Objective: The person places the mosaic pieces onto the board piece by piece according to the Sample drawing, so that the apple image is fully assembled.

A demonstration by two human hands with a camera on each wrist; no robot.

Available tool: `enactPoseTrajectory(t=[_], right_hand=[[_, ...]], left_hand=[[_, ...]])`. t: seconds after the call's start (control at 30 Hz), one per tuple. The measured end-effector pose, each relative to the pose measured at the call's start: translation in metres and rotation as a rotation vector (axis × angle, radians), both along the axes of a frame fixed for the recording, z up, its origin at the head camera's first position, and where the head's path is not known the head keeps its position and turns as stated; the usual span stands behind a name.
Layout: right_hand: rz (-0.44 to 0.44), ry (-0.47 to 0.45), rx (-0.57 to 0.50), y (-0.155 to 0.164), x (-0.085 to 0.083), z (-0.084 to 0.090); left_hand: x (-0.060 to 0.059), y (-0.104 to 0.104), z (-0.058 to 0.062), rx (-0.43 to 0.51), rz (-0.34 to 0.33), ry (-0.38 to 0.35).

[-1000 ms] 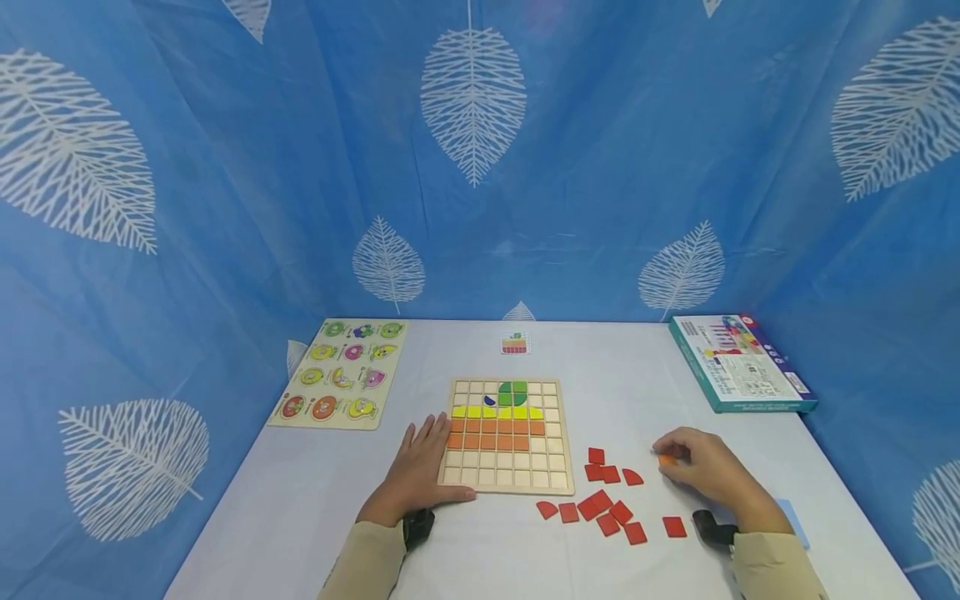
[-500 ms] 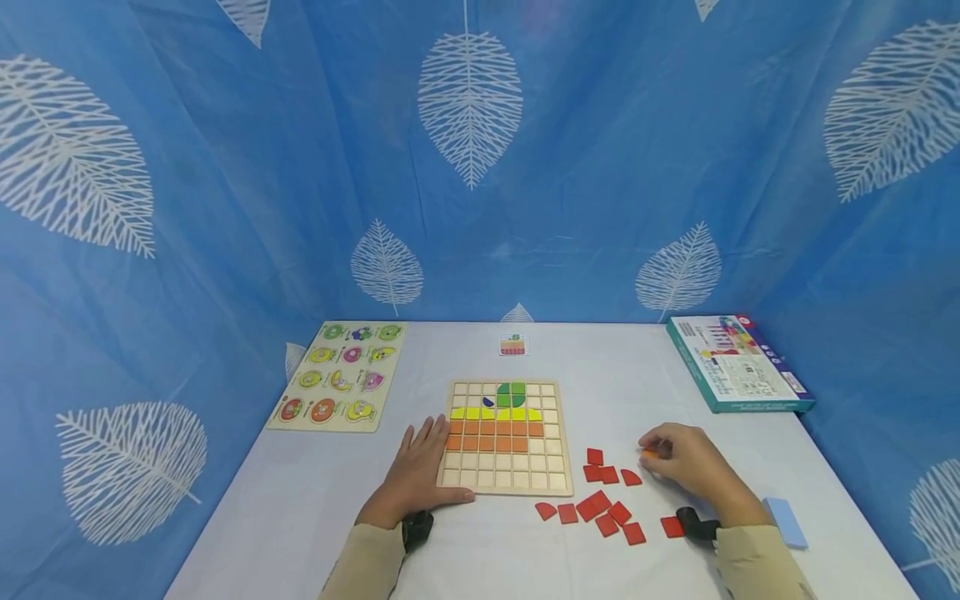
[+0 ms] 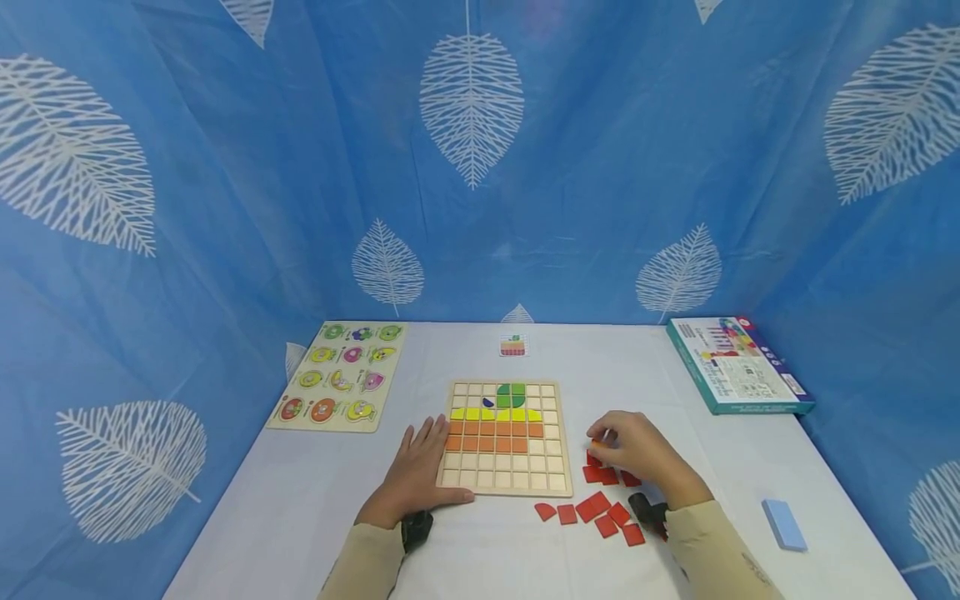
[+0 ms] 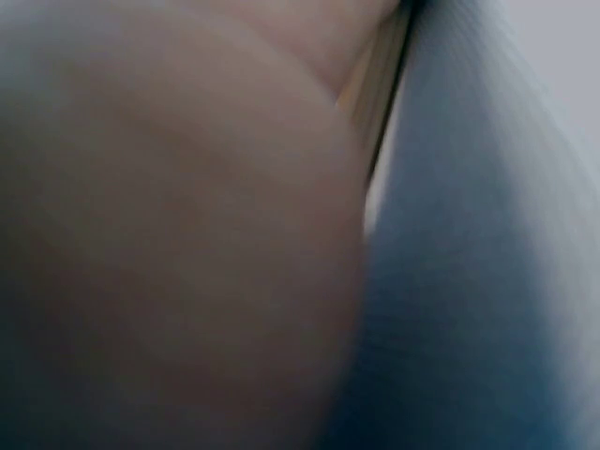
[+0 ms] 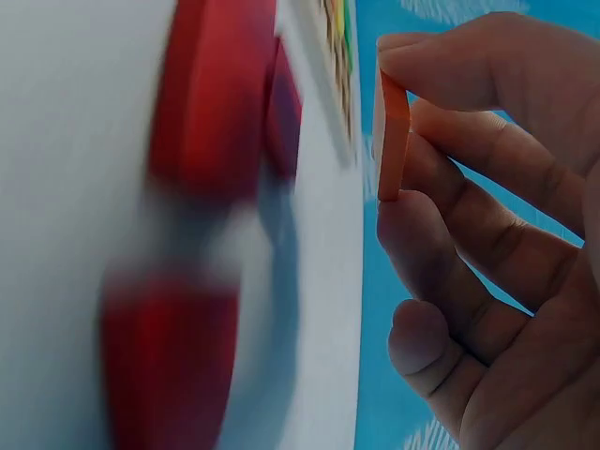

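A wooden grid board (image 3: 556, 482) lies in the middle of the head view, holding green, blue, yellow and orange pieces in its upper rows; its lower rows show bare wood. My left hand (image 3: 422, 468) rests at its lower left corner, fingers straight along the left edge, thumb by the front edge. In the left wrist view that hand blurs across the frame beside the board's edge. My right hand (image 3: 637, 450) is over the red tiles (image 3: 597, 503), right of the board. Between thumb and fingertip it pinches an orange tile (image 5: 394, 136), seen edge-on in the right wrist view.
A small pattern card (image 3: 514, 345) lies behind the board. A fruit puzzle board (image 3: 339, 400) is at the left and a flat game box (image 3: 738, 367) at the back right. A light blue block (image 3: 784, 525) stands near the right edge of the white table (image 3: 465, 567).
My right hand has moved left with the orange tile, from beyond the red tiles to above them, uncovering the light blue block. The left hand has stayed on the board.
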State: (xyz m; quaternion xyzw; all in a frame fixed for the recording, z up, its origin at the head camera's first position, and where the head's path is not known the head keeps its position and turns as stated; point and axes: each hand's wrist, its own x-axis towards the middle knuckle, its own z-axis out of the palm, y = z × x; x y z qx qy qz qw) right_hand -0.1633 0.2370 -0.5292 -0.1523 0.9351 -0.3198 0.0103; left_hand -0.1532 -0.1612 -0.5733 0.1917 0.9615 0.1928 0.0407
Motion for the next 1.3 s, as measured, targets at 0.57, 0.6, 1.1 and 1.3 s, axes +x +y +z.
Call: enactPoseTrajectory(t=[0.57, 0.6, 1.1, 1.3], right_hand=[[0.227, 0.123, 0.046, -0.079, -0.017, 0.001], [0.227, 0.121, 0.052, -0.082, -0.018, 0.001], [0.164, 0.095, 0.065, -0.091, -0.019, -0.010], [0.139, 0.037, -0.022, -0.086, -0.019, -0.015]], left_hand=[[-0.001, -0.001, 0.001, 0.004, 0.004, -0.021], [-0.001, -0.001, 0.001, 0.006, 0.004, -0.022], [0.000, -0.001, 0.004, 0.012, -0.004, -0.024], [-0.001, -0.001, 0.002, 0.010, -0.008, -0.025]])
